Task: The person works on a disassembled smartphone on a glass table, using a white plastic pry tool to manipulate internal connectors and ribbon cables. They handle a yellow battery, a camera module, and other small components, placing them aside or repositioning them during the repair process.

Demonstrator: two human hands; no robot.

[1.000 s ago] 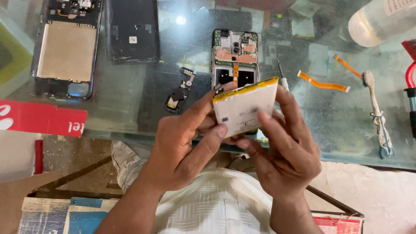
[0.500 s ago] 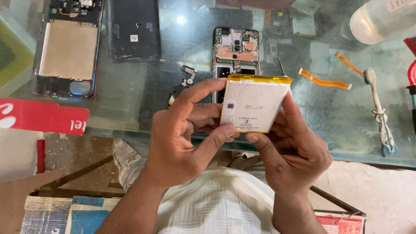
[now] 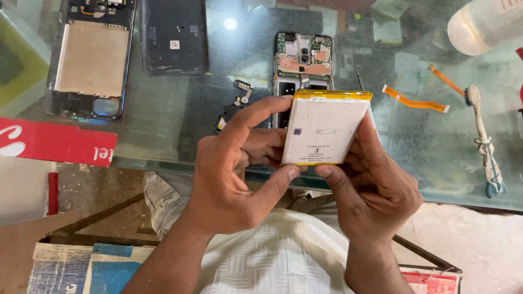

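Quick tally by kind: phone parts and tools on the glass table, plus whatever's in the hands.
Opened phone bodies: 2
Black back cover: 1
White rectangular battery, held by both hands: 1
Orange flex ribbons: 2
Small black bracket part: 1
White brush: 1
Total: 8

A flat white phone battery [image 3: 326, 129] with yellow edge tape, held face-up above the glass table's edge.

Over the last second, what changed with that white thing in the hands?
The battery was tipped up from near edge-on until its white face shows. Both the left hand and right hand kept hold. The opened phone on the glass table stayed put.
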